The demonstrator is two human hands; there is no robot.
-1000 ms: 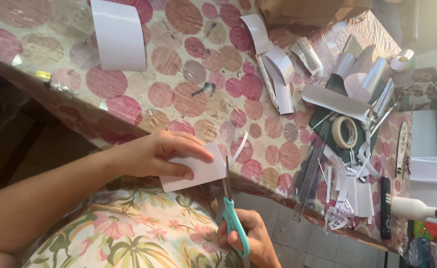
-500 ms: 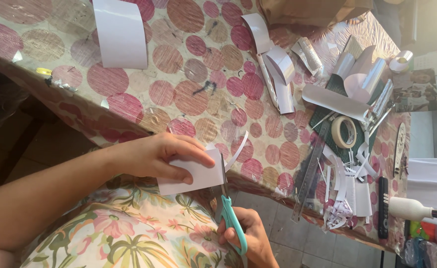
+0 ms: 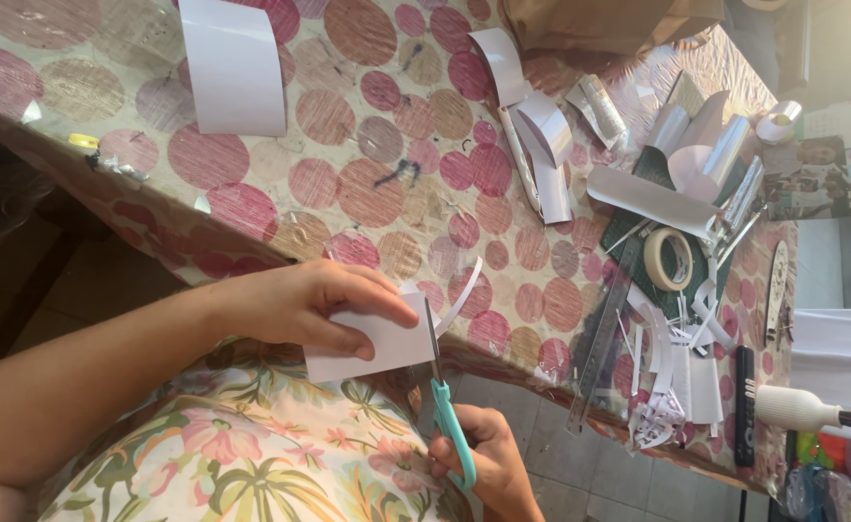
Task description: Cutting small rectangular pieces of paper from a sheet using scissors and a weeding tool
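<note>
My left hand (image 3: 309, 307) pinches a small white piece of card (image 3: 387, 343) just in front of the table's near edge. My right hand (image 3: 488, 459) grips teal-handled scissors (image 3: 449, 425), whose blades point up into the card's right side. A thin curled white strip (image 3: 462, 290) hangs off the card above the blades. Both hands work over my lap, which is covered in flowered fabric (image 3: 251, 454).
The table (image 3: 367, 193) has a cloth with pink and brown circles. On it lie a large curved white sheet (image 3: 234, 68), several white paper offcuts (image 3: 541, 145), a tape roll (image 3: 669, 259), a clear ruler (image 3: 604, 338), a black marker (image 3: 744, 406) and shiny silver sheets (image 3: 706, 145).
The scissors have advanced up along the card's right side, and the cut strip curls a little further away. My left hand holds the card almost still.
</note>
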